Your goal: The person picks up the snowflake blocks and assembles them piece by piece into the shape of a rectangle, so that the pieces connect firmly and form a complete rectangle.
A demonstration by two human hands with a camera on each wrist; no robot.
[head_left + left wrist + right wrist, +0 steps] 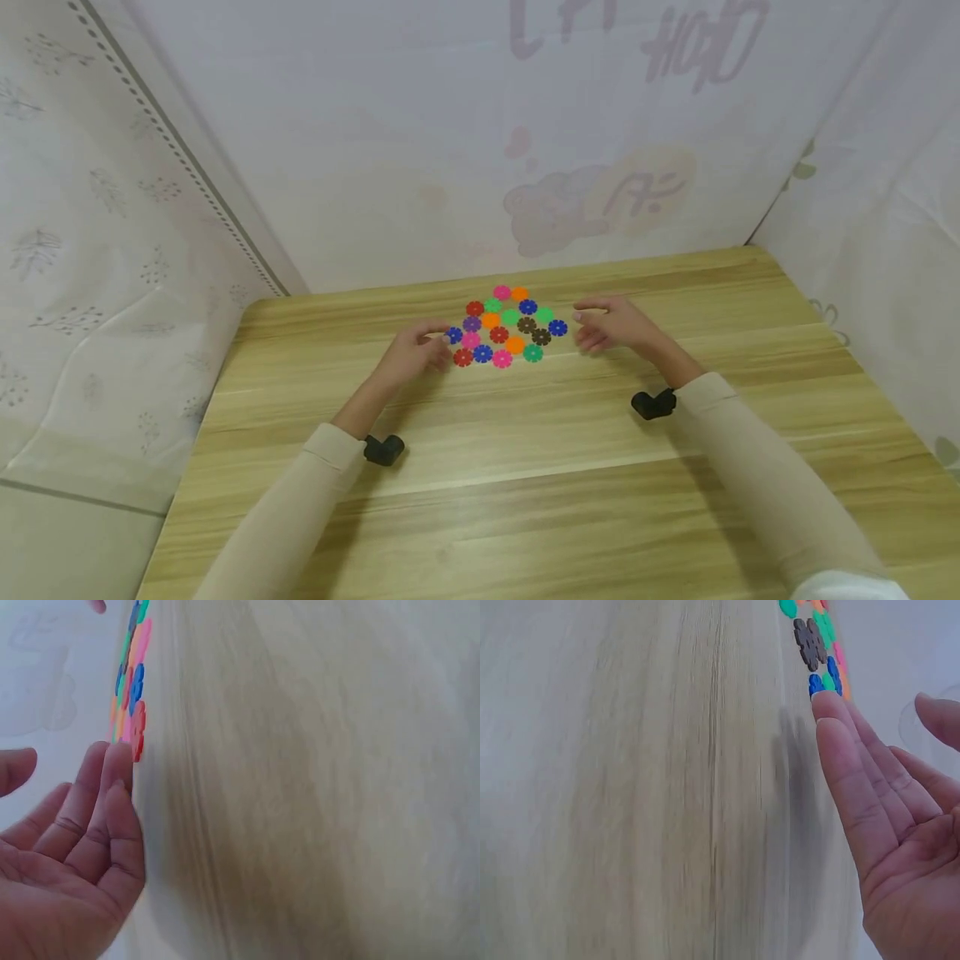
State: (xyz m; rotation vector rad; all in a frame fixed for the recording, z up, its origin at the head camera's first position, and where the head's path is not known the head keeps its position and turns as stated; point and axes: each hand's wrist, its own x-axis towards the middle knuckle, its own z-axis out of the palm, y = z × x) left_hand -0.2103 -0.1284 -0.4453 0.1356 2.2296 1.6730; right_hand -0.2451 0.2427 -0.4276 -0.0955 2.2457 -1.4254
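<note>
Several flat, notched plastic discs, shaped like snowflakes or flowers, lie in one layer on the wooden table, in red, blue, pink, orange, green, purple and brown. At the left end of the group is my left hand, its fingers loosely bent and the fingertips right at a blue disc and a red disc. My right hand hovers just right of the group, near another blue disc, with fingers relaxed and the palm turned inward. In the right wrist view a brown disc shows beyond the fingertips. Neither hand holds anything.
The light wooden table runs up to a printed white curtain at the back. More patterned curtain hangs on the left side. A black wrist camera sits on the left wrist, another black camera on the right.
</note>
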